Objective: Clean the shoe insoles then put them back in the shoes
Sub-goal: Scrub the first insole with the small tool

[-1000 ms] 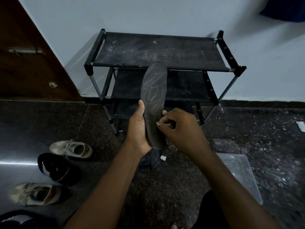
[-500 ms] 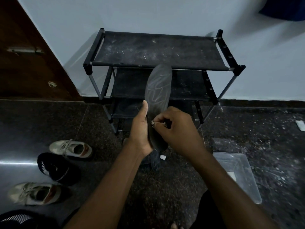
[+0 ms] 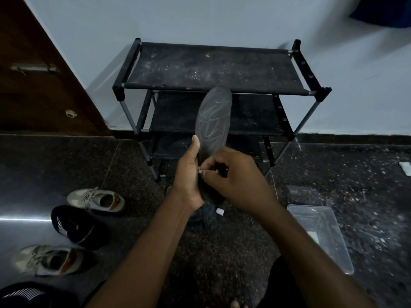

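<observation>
1. The fingers (image 3: pixel 214 166) of the right hand (image 3: pixel 233 181) are curled tight. They pinch a small pale object (image 3: pixel 201 172) (too small to identify) against the insole (image 3: pixel 213 121) at the centre of the frame.
2. The left hand (image 3: pixel 189 178) grips the insole's heel. Its thumb lies straight up the left edge, and the other fingers are hidden behind.
3. The insole stands upright in the air before the black shoe rack (image 3: pixel 211 67), with pale scrawled marks on its upper half. Cleaning looks to be under way, not finished.
4. At lower left, beige sneakers (image 3: pixel 97 200) and black shoes (image 3: pixel 73 225) wait on the floor (image 3: pixel 138 178). Putting this insole back is still to be done.
5. A clear tub (image 3: pixel 322 232) sits at lower right.
</observation>
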Available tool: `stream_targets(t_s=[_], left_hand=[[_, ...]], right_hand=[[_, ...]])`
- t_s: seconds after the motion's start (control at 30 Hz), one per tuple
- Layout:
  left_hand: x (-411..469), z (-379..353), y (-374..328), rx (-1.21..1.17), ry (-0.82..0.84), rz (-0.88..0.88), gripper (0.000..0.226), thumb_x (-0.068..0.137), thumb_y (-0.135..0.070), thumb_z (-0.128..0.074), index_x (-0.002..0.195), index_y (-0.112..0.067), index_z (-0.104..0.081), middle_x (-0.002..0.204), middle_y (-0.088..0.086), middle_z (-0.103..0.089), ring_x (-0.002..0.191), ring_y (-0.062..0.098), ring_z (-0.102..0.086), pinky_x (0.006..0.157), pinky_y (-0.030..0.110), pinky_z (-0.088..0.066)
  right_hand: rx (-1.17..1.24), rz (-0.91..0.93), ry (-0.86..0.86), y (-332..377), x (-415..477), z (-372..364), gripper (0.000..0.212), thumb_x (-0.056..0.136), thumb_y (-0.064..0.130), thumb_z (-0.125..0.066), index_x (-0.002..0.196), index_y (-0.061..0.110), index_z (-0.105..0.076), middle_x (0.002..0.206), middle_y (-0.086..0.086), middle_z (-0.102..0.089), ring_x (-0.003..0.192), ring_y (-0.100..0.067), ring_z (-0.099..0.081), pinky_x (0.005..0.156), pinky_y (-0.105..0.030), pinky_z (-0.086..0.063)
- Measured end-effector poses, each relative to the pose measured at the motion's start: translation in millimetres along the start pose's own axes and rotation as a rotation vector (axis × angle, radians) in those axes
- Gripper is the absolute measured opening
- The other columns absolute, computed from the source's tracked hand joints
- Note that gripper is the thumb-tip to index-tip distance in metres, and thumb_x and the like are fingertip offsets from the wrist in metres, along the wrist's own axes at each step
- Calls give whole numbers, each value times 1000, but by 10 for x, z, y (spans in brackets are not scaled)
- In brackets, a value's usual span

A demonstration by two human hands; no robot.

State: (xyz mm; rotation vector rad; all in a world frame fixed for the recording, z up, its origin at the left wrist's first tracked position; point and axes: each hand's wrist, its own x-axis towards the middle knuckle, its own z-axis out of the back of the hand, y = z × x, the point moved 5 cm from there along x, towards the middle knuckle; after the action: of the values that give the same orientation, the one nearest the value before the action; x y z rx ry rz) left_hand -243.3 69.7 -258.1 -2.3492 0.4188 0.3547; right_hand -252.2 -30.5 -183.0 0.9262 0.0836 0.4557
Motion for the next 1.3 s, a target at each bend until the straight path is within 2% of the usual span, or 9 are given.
stream_targets(t_s=[0.13, 0.27, 0.4, 0.57, 0.83, 0.9, 1.03, 1.17, 1.3], left_hand=[[23, 19, 0, 5, -14, -4, 75, 103, -66, -36, 136, -4, -64, 140, 25, -61, 128, 34, -62, 100, 44, -56], [-5, -58, 22, -2, 1, -33, 63, 106, -58, -36, 114, -12, -77, 116, 16, -74, 106, 27, -74, 84, 38, -62], [-11, -20, -1, -13, 8, 20, 74, 101, -66, -42, 143, -6, -57, 146, 28, -54, 136, 37, -55, 114, 49, -44], [14, 8, -38, -106, 7, 21, 80, 100, -66, -42, 150, -4, -45, 139, 30, -58, 128, 37, -62, 95, 46, -58], [25, 24, -24, -57, 17, -22, 68, 104, -63, -38, 144, -10, -57, 145, 23, -57, 134, 36, -57, 112, 49, -47], [30, 32, -16, -64, 37, -4, 72, 103, -66, -39, 145, -10, -56, 151, 29, -48, 140, 39, -49, 120, 53, -36], [6, 14, -56, -88, 29, -17, 80, 100, -71, -35, 148, -9, -50, 141, 33, -56, 133, 40, -57, 106, 48, -52], [-12, 12, -113, -89, -26, -74, 71, 102, -68, -35, 129, -13, -71, 142, 26, -59, 130, 36, -60, 107, 50, -51], [-44, -29, -162, -147, -33, -144, 74, 104, -64, -30, 103, -11, -83, 115, 19, -73, 104, 30, -74, 86, 43, -62]], right_hand=[[-17, -15, 21, -56, 10, 48, 3, 85, 19, -75, 82, 19, -75, 81, 10, -65, 78, -3, -62, 65, -14, -47], [-12, -10, -120, -95, 20, 82, 1, 89, 21, -74, 89, 20, -74, 88, 12, -63, 82, -2, -62, 71, -15, -50], [-10, 58, -98, 0, 7, -5, 6, 89, 15, -72, 93, 20, -73, 91, 10, -62, 84, -2, -61, 74, -18, -51], [31, 90, 138, 63, -32, -45, 3, 83, 10, -73, 83, 12, -74, 79, 7, -66, 74, -8, -62, 67, -20, -51], [-59, 68, -116, -36, 16, 21, 4, 88, 15, -73, 90, 18, -75, 89, 9, -61, 80, -4, -60, 75, -22, -50], [-58, 91, -99, 8, 6, -19, 7, 89, 14, -71, 94, 17, -76, 91, 7, -61, 81, -4, -60, 74, -18, -49], [-51, 117, 34, 38, 0, -46, 4, 85, 15, -72, 87, 16, -75, 86, 6, -63, 81, -6, -59, 72, -21, -49], [-21, 31, -43, -66, 5, 43, 2, 85, 14, -76, 83, 15, -76, 88, 7, -66, 99, 0, -60, 80, -5, -43], [78, -29, -127, -148, 5, 53, 2, 87, 13, -75, 87, 13, -78, 98, 7, -69, 112, 11, -57, 88, -3, -43]])
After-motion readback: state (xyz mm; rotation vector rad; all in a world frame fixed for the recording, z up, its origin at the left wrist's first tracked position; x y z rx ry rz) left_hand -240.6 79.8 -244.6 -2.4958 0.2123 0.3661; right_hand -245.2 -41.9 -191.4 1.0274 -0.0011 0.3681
